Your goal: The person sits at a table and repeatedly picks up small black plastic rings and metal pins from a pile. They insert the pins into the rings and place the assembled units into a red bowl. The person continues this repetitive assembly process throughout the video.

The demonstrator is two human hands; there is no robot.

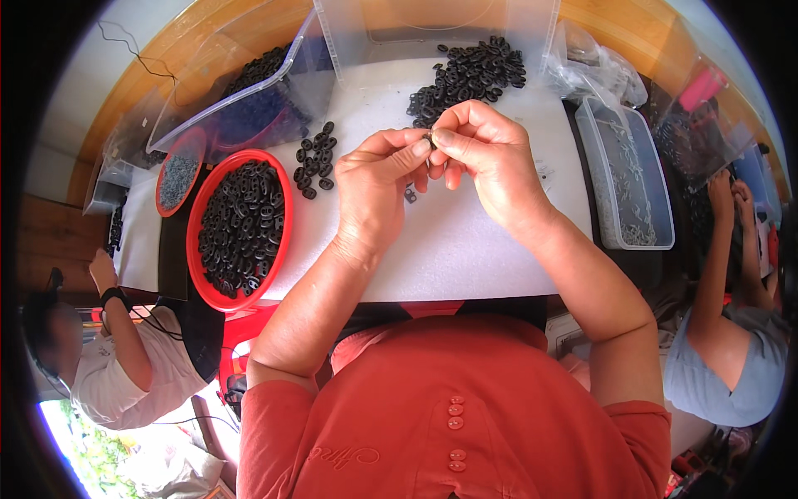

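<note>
My left hand [374, 176] and my right hand [499, 162] meet over the white work surface [449, 262], fingertips pinched together. Between them is a small dark part [429, 140], mostly covered by the fingers, so its exact kind is hidden. A loose small piece [410, 196] lies just below the hands. Beyond them rises a heap of black oval pieces with holes [474, 79]. To the left of my left hand, a smaller scatter of black ovals [316, 158] rests on the surface.
A red basin [288, 237] full of black pieces stands at the left, beside a red bowl [199, 145] of small grey parts. Behind is a clear bin [291, 71]. At right, a clear tray [665, 224] holds silvery pieces. People sit at both sides, one in a grey shirt [706, 374].
</note>
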